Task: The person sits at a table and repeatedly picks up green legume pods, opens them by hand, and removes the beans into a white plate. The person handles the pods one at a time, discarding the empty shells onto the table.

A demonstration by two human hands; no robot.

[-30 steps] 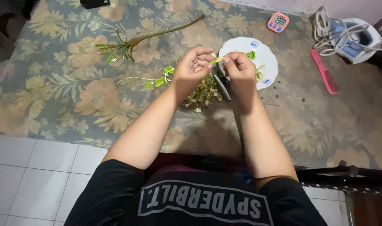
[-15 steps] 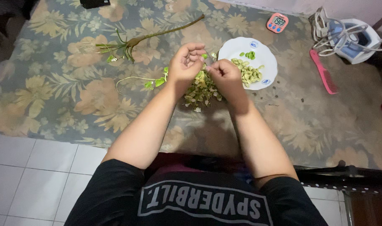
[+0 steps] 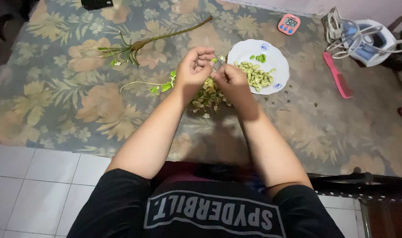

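My left hand [image 3: 196, 66] and my right hand [image 3: 229, 81] meet above a heap of small green buds and trimmings [image 3: 208, 100] on a floral mat [image 3: 55, 92]. Between the fingertips of both hands sits a tiny green piece [image 3: 214, 60]; a thin pale blade seems to lie in my right hand, but I cannot tell for sure. Just right of the hands stands a white plate [image 3: 247, 50] with a pile of pale green pieces [image 3: 256, 77] and a few darker green bits. A thin stem with small leaves [image 3: 150, 86] lies left of my left hand.
A long stripped stalk [image 3: 141, 43] lies on the mat at the back left. A pink digital timer [image 3: 289, 23], a pink comb [image 3: 337, 79] and a white-and-blue appliance with coiled cord [image 3: 364, 37] are at the right. White floor tiles [image 3: 25, 185] lie at the near left.
Both hands have drifted left, off the plate and over the heap. The plate's pile, partly covered a second ago, now shows in full.
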